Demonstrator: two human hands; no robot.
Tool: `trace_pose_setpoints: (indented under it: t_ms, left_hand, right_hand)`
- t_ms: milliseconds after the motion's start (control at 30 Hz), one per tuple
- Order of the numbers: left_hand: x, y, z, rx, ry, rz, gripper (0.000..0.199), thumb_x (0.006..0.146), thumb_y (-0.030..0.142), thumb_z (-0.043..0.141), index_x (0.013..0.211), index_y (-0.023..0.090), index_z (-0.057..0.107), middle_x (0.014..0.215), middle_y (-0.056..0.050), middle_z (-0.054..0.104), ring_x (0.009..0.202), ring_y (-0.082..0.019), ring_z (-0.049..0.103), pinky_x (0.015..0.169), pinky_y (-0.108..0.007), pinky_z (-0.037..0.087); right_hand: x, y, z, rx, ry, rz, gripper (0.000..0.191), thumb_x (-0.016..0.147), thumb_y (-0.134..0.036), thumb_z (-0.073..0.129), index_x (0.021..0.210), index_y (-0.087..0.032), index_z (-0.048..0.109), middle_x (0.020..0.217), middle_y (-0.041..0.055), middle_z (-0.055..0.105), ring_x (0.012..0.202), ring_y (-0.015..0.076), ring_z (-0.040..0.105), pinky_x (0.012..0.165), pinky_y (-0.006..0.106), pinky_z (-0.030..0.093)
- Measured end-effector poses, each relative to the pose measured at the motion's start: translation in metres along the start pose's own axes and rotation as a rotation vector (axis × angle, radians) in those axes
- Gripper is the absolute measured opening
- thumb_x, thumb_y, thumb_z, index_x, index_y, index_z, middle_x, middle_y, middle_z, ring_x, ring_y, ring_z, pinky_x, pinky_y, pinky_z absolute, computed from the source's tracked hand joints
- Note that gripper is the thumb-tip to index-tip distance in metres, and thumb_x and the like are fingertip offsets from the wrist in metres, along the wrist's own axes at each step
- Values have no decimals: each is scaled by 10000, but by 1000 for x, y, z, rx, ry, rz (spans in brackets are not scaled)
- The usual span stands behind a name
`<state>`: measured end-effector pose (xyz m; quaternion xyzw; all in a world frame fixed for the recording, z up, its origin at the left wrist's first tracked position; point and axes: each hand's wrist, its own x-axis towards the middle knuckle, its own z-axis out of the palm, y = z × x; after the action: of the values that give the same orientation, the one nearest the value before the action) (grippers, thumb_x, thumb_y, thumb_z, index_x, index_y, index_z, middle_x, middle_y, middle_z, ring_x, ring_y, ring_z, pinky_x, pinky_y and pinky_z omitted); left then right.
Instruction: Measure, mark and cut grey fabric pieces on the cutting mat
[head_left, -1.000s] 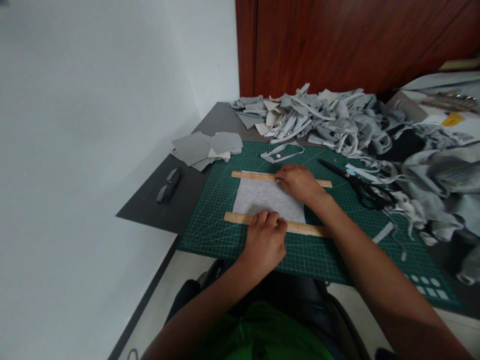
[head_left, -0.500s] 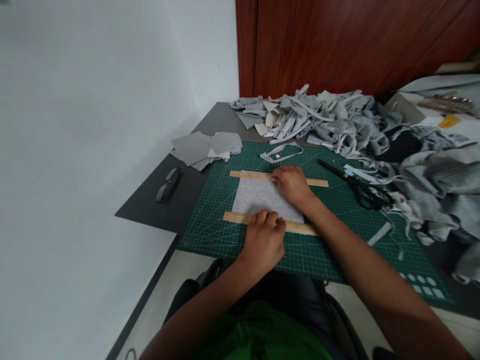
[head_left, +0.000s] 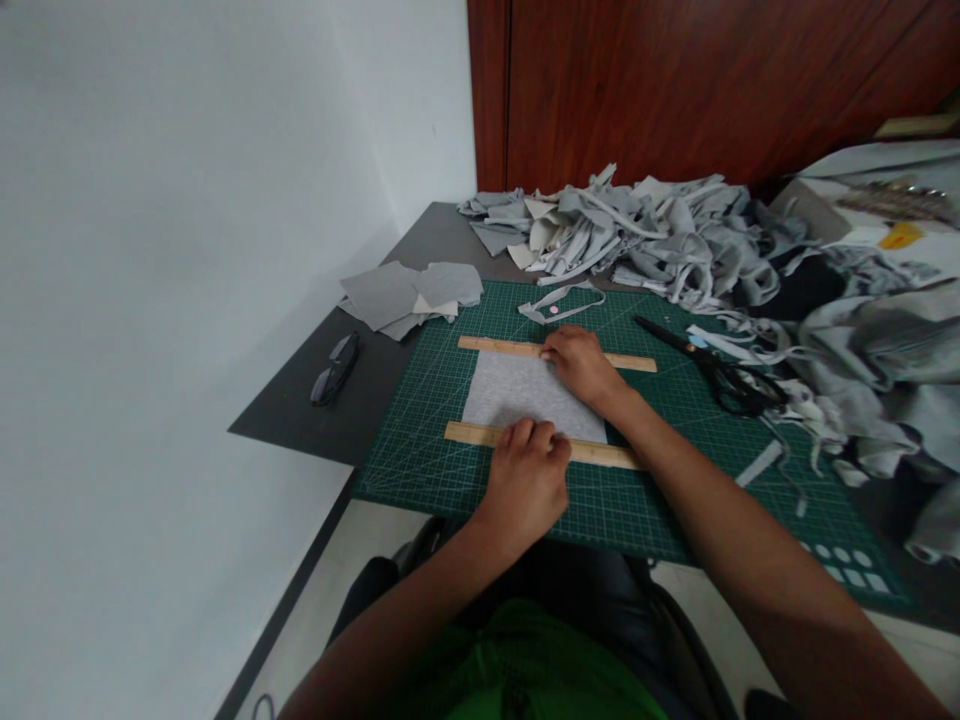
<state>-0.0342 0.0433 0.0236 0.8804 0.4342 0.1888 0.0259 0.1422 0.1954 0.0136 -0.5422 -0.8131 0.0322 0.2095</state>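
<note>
Together, left hand [head_left: 529,480] and right hand [head_left: 581,362], both curled, hold two rulers [head_left: 604,453] [head_left: 487,345], one each, along one grey cloth [head_left: 514,385].

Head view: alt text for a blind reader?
A person's left hand is on the near straight wooden strip, the right hand on the far straight wooden strip, with a flat grey fabric panel between them on a green gridded cutting mat. Black scissors lie to the right, dark-framed glasses left, a grey fabric heap behind.
</note>
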Motion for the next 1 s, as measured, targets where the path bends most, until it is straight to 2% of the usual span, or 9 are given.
trace_pose_setpoints:
  t_ms: [300, 567, 1000]
  left_hand:
    - [0, 0, -1, -24, 16, -53, 143, 975, 196, 620, 1066, 186, 730, 1063, -71, 710, 1028, -272, 599, 884, -463, 510]
    - [1, -2, -1, -12, -9, -34, 249, 919, 103, 624, 1130, 192, 722, 1111, -71, 708, 1053, -280, 595, 913, -465, 513]
    - [0, -3, -1, -4, -12, -36, 296, 927, 107, 606, 1192, 189, 709, 1163, -83, 698, 1083, -286, 593, 928, -473, 514]
  right_hand:
    - [0, 7, 3, 80, 12, -52, 276, 972, -114, 470, 974, -178, 738, 1037, 131, 701, 1025, 283, 603, 908, 395, 438]
    - [2, 5, 0, 86, 2, -59, 278, 964, -103, 470, 953, -175, 738, 1026, 131, 700, 1033, 285, 612, 923, 403, 450]
    - [5, 5, -1, 90, 7, -68, 267, 946, -94, 488, 912, -175, 740, 966, 127, 701, 1001, 284, 605, 916, 392, 444]
